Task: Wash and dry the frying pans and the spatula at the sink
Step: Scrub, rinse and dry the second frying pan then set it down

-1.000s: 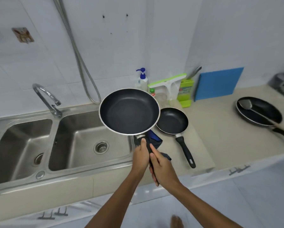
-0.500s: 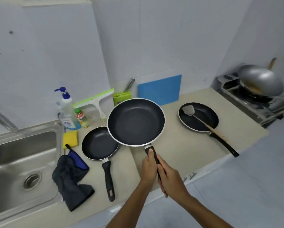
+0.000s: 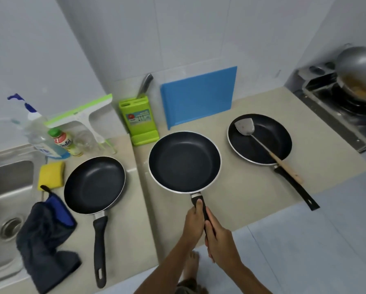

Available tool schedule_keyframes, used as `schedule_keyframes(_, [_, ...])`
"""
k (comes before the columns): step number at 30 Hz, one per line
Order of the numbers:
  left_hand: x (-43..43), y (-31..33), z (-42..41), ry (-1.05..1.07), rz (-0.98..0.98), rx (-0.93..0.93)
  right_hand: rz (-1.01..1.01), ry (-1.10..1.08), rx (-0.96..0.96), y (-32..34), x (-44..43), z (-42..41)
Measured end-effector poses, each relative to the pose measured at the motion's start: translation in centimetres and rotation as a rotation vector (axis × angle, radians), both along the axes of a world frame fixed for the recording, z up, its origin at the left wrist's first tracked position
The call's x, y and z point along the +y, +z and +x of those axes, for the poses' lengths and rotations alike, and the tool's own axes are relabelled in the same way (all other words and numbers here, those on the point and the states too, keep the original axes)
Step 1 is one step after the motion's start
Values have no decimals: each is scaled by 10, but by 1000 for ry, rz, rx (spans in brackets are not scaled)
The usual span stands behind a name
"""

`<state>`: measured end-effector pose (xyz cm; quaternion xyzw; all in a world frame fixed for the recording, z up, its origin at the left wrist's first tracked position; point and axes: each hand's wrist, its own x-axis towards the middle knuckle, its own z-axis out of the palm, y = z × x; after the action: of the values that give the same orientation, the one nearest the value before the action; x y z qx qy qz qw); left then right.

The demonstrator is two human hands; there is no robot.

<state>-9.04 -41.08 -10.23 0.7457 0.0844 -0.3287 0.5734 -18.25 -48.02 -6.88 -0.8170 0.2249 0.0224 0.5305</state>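
**Two hands on one handle: pan held between its two mates**

A person holds the middle frying pan (image 3: 184,161) over the beige counter (image 3: 241,200), its dark cooking face up and nearly level. Its long axis runs from the counter's near edge toward the wall, with the bowl away from the person and the black handle pointing back at them, its near end leaning slightly right. Whether the base touches the counter cannot be told.

The left hand (image 3: 193,219) grips the handle close to the bowl, fingers wrapped round it and the thumb laid along its top. The right hand (image 3: 220,245) closes round the handle's near end, just behind the left. Both bare forearms rise from the lower edge of the view.

To the left, a second pan (image 3: 94,184) sits on the counter, its handle pointing at the near edge. To the right lies a third pan (image 3: 259,143). The spatula (image 3: 243,126) rests with its metal blade in this pan's far-left part, and its wooden handle crosses the rim toward the near right.

A dark blue cloth (image 3: 44,236) lies between the sink (image 3: 6,194) and the left pan, with a yellow sponge (image 3: 51,175) beyond it.
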Motion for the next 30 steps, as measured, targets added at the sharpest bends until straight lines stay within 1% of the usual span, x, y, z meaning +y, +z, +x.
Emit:
schedule_keyframes(6, [-12, -19, 2, 37, -2, 51, -7, 27, 43, -20, -14, 3])
schedule_keyframes(13, [-18, -33, 4, 20, 10, 64, 34, 14, 77, -21, -17, 7])
schedule_keyframes(30, [-15, -43, 2, 0, -9, 87, 62, 29, 126, -46, -15, 4])
